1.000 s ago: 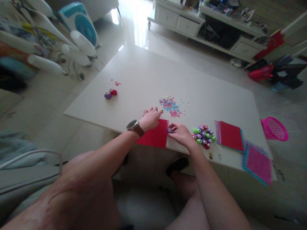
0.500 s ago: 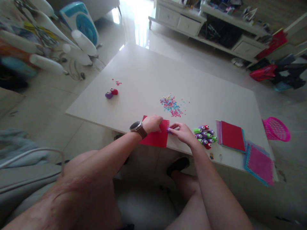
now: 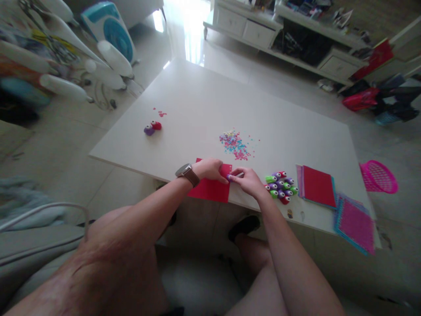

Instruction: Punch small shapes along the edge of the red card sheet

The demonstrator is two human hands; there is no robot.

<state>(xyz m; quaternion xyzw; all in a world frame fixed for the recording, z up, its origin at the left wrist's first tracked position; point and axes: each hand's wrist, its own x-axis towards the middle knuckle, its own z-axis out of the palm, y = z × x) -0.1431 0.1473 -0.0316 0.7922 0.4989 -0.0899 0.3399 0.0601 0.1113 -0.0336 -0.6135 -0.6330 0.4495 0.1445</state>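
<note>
A red sheet of paper (image 3: 212, 191) lies at the near edge of the white table (image 3: 197, 105), with small punched marks along its right edge. My left hand (image 3: 210, 170), with a watch on its wrist, holds the sheet down, its thumb reaching toward the right edge. At that edge my right hand (image 3: 247, 180) is closed around a small purple craft punch (image 3: 229, 177), partly hidden by the fingers. Beside my right forearm stands a cluster of craft punches (image 3: 281, 186) in purple, green and red. A pile of coloured paper bits (image 3: 235, 145) is beyond my hands.
A purple and a red punch (image 3: 153, 127) sit at the left, near a few pink bits (image 3: 161, 113). Stacked coloured sheets (image 3: 319, 186) and pink punched sheets (image 3: 357, 226) lie at the right. A pink basket (image 3: 379, 177) stands past the table's right end.
My left hand's thumb has stretched right and down to the purple punch. My right hand has shifted slightly left with the punch at the sheet's edge.
</note>
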